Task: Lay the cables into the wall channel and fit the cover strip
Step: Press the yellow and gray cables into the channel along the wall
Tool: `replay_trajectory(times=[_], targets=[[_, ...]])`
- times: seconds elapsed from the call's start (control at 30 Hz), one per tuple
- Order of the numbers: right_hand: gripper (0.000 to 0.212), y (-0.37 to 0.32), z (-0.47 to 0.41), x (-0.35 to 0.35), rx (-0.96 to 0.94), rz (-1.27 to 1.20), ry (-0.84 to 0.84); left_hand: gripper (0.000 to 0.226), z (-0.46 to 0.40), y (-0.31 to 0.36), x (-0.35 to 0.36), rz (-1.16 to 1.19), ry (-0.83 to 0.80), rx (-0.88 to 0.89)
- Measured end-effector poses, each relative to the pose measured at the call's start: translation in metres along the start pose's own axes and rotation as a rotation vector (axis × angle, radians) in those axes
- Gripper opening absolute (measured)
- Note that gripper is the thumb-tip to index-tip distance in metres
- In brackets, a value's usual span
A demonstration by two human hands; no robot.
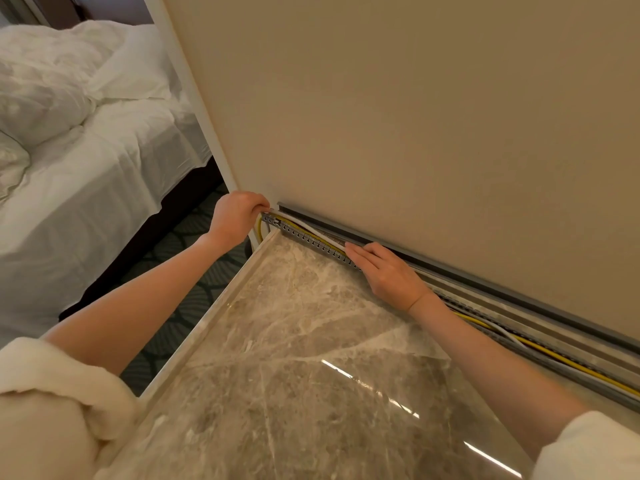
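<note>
Partly hidden: my right hand (388, 271) lay flat, covering the channel (311, 239).
Left hand (235, 216): pinched the white cable (311, 227); fingertips unseen.

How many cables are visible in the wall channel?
2: a white cable and a yellow cable, both running along the channel; more may be hidden under the hands.
</note>
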State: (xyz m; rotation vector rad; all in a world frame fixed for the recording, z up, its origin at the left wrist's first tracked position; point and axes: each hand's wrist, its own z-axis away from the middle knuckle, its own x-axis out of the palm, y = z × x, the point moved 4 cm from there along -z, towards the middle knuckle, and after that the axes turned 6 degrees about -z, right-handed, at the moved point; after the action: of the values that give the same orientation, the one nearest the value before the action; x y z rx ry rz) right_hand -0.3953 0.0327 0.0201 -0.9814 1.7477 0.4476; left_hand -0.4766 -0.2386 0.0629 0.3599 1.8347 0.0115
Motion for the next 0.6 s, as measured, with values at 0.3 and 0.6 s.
replay_trajectory(times=[0.3,0.6], targets=[[0.043,0.002,0.0,0.0,0.067,0.076,-0.087,0.018,0.02,0.027,0.013,-0.102,0.024,0.23],[0.038,-0.002,-0.004,0.002,0.095,0.174,-0.064,0.031,0.021,0.032,0.017,-0.166,-0.105,0.19]])
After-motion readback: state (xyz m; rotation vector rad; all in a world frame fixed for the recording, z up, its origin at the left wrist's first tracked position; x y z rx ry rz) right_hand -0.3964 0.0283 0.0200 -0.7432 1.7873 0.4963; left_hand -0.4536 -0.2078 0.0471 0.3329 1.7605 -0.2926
